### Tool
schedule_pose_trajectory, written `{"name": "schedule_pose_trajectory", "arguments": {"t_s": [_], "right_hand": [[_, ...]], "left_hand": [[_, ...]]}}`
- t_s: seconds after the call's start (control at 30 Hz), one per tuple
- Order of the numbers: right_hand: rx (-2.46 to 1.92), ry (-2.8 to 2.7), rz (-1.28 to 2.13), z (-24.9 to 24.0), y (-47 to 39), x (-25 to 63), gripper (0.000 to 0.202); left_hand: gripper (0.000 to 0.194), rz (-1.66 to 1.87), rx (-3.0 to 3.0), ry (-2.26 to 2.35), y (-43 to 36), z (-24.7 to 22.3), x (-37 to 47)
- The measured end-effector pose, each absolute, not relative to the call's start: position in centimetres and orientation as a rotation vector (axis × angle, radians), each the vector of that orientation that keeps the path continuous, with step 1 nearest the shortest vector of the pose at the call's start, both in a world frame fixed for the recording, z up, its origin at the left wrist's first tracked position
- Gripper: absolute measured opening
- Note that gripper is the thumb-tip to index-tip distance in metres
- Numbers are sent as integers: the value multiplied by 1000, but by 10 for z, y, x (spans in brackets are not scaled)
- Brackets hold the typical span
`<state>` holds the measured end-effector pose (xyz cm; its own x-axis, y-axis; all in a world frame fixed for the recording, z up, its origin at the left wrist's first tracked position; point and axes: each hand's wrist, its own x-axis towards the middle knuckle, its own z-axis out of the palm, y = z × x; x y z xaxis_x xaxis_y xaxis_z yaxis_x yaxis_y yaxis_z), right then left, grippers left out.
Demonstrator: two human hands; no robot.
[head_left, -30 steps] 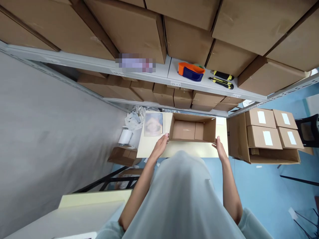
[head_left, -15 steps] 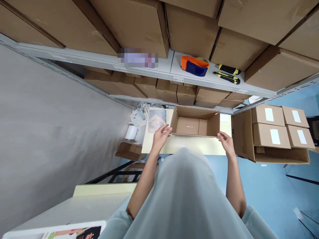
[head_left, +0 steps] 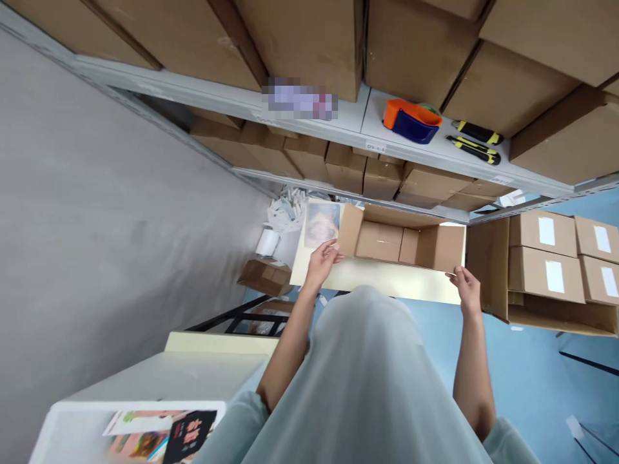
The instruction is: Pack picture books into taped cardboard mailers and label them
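A cardboard box (head_left: 382, 241) lies open side up on the cream table (head_left: 377, 277), and its bare inside shows. Short flaps stand folded outward at its left and right ends. My left hand (head_left: 325, 261) pinches the near corner of the left flap between thumb and fingers. At the other end, my right hand (head_left: 467, 287) has its fingers closed at the near corner of the right flap. Beside the left flap lies a printed picture sheet (head_left: 322, 224), flat on the table.
Above the table, a shelf (head_left: 348, 122) bears large cartons, an orange and blue tape dispenser (head_left: 412, 121) and black-yellow utility knives (head_left: 476, 142). A big carton (head_left: 488, 267) with several labelled boxes stands right. Left are a paper roll (head_left: 267, 242) and a white bin (head_left: 62, 432).
The box's end flaps have swung outward, and my hands have moved farther apart with them. The whole view has shifted, bringing more of the white bin into sight.
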<state>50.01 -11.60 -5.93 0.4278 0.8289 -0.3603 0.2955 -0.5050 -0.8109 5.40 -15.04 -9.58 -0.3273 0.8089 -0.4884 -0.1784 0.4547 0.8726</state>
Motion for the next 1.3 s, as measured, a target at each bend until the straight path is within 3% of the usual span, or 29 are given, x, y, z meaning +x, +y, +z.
{"name": "schedule_pose_trajectory", "arguments": {"t_s": [0.13, 0.2, 0.3, 0.37, 0.43, 0.5, 0.67, 0.8, 1.1, 1.3], "right_hand": [[-2090, -1193, 614, -15, -118, 464, 83], [-2022, -1303, 383, 22, -124, 425, 72], [-1804, -1484, 553, 66, -140, 348, 38], [-1664, -1642, 916, 68, -153, 289, 31], [-1498, -1708, 1392, 42, -159, 231, 32], [-1423, -1656, 1637, -8, -154, 176, 34], [-1903, -1479, 1386, -149, -87, 82, 38], [-2354, -1286, 1039, -214, -36, 62, 30], [-2477, -1287, 1006, -258, -16, 75, 10], [-2370, -1333, 1073, -258, -18, 75, 18]], "left_hand": [[66, 1120, 648, 1524, -164, -94, 44], [65, 1113, 629, 1594, -169, -98, 30], [57, 1041, 599, 1745, -175, -115, 1], [50, 991, 611, 1837, -176, -130, -21], [47, 955, 650, 1912, -172, -148, -42], [50, 914, 690, 1986, -164, -166, -60], [67, 775, 862, 2110, -130, -213, -86], [82, 779, 1041, 2071, -107, -244, -86], [85, 742, 1108, 1957, -91, -259, -49], [80, 693, 1114, 1969, -88, -253, -25]]}}
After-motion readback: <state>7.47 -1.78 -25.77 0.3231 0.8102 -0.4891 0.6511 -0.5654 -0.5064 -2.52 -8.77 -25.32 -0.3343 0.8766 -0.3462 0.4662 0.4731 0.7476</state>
